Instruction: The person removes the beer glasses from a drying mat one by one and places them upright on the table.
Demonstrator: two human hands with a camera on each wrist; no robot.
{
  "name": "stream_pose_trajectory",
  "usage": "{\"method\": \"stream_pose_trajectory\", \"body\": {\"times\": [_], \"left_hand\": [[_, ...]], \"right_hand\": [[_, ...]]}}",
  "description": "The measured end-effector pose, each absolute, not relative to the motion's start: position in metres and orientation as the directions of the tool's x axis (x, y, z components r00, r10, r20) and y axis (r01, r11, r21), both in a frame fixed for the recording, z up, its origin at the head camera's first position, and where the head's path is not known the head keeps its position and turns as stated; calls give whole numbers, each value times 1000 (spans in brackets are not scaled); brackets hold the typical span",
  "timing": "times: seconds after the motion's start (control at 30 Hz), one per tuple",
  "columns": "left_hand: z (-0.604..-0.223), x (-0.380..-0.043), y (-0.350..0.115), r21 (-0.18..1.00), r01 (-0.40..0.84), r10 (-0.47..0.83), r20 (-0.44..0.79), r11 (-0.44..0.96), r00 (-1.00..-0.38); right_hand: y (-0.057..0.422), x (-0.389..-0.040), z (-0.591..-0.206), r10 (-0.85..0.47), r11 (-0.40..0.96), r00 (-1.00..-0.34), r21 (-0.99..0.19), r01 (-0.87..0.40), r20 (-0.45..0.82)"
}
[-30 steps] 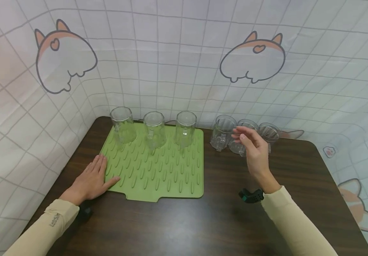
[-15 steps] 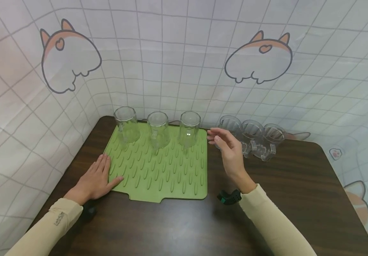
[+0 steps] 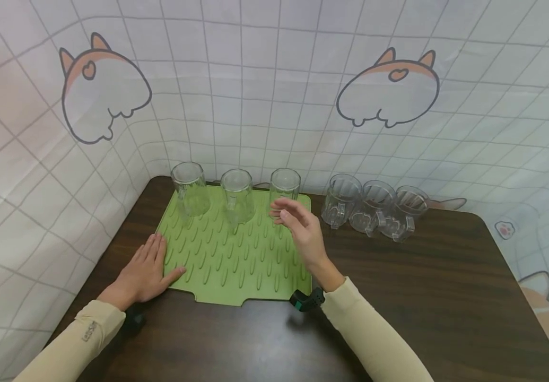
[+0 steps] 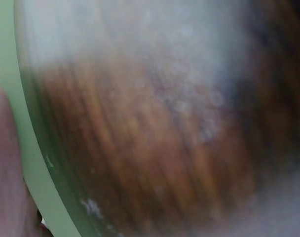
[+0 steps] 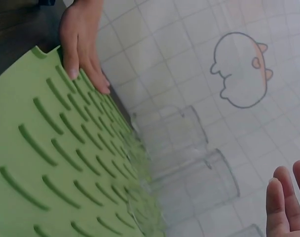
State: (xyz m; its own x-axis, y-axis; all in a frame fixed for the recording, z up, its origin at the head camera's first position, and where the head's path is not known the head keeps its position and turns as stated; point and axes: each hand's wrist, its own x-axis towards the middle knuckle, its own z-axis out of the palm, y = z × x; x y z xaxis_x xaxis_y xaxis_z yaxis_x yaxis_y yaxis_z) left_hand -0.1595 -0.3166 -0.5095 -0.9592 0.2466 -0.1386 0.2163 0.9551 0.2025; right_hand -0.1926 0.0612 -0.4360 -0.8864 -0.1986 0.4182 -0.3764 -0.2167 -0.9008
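My left hand (image 3: 142,273) lies flat at the left edge of a green ridged mat (image 3: 250,270), its thumb resting on the mat. My right hand (image 3: 305,236) is over the mat's right side with loosely bent fingers, holding nothing. Just beyond it stands a clear glass mug (image 3: 285,180), partly hidden by the fingers; whether they touch is unclear. To its left on the mat are a middle glass mug (image 3: 237,196) and a left glass mug (image 3: 191,191). In the right wrist view, the right fingers (image 5: 283,205) appear at the lower right, apart from two mugs.
Right of the mat, three more glass mugs (image 3: 374,207) stand close together on the dark wooden table (image 3: 422,297). A white gridded cloth (image 3: 255,79) with cartoon prints hangs behind and at both sides. The left wrist view shows blurred wood and the mat's green edge (image 4: 26,133).
My right hand has moved left from in front of the three mugs beside the mat to above the mat's right side. The left hand stays in place; the view has shifted slightly.
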Motion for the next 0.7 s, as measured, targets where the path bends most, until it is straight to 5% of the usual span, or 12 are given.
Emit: {"method": "stream_pose_trajectory", "body": {"times": [0.7], "left_hand": [[-511, -155, -320, 251, 211, 243, -105, 945, -964]], "right_hand": [[-27, -204, -459, -324, -177, -898, -951, -253, 299]]}}
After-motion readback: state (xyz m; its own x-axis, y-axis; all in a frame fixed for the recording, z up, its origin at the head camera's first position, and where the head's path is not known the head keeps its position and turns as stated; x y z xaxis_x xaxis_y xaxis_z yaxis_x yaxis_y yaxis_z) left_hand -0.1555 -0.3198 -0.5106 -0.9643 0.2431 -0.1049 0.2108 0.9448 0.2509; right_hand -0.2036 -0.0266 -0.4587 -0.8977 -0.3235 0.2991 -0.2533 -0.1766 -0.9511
